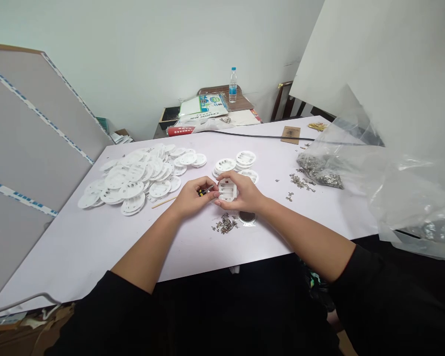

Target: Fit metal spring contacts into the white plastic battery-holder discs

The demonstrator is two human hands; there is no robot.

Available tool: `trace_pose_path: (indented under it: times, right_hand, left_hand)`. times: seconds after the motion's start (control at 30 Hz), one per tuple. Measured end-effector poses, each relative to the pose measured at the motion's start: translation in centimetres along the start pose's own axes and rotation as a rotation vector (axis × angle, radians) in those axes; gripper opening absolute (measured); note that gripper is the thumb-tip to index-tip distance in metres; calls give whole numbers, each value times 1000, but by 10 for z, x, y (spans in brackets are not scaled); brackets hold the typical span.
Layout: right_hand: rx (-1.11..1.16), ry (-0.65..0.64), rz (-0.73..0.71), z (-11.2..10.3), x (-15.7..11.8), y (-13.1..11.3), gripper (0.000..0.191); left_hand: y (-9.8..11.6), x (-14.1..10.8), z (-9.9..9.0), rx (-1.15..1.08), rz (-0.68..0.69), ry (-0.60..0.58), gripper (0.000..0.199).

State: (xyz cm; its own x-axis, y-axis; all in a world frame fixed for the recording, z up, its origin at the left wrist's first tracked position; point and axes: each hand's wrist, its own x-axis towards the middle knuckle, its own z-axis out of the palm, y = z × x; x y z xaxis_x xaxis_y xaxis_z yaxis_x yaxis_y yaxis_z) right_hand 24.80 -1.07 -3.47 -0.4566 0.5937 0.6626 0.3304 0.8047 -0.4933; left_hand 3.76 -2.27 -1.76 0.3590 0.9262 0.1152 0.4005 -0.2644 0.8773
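Note:
My right hand (247,194) curls round a round white plastic battery-holder disc (227,190) with slots in it and a small red spot near its top. My left hand (192,199) is closed beside the disc's left edge, fingertips meeting it. Between its thumb and fingers lies a small black-and-yellow tool (201,192) with a thin metal shaft; its exact kind is partly hidden. Just below the hands is a pile of small metal clips (226,224). A dark round piece with a pale rim (247,217) lies under my right wrist. Several similar white discs (245,158) sit behind my right hand.
A large heap of white discs (133,175) covers the table's left side. A thin wooden stick (163,202) lies near my left hand. On the right, a clear bag (321,170) spills metal clips. A black cable (259,136) crosses the back; a water bottle (233,86) stands beyond.

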Motion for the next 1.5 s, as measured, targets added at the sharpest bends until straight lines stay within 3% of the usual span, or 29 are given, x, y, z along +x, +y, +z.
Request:
trace_pose_path:
  times: [0.27, 0.43, 0.7, 1.0, 1.23, 1.5]
  right_hand:
    - [59, 3, 24, -1, 0, -1, 55]
    - [67, 97, -55, 1, -1, -1, 51]
    - [109, 96, -13, 3, -1, -5, 51]
    - [58, 105, -50, 4, -1, -2, 49]
    - [-31, 95, -101, -1, 0, 0, 47]
    - [-85, 86, -182, -1, 2, -3, 44]
  left_hand:
    - [0, 2, 6, -276, -89, -9, 46]
    - [-2, 2, 14, -495, -193, -55, 56]
    - [-5, 1, 21, -629, -198, -104, 58]
    - [-5, 2, 22, -508, -101, 12, 59]
    - [-5, 2, 10, -467, -138, -102, 51]
    - [-3, 2, 8, -347, -77, -42, 43]
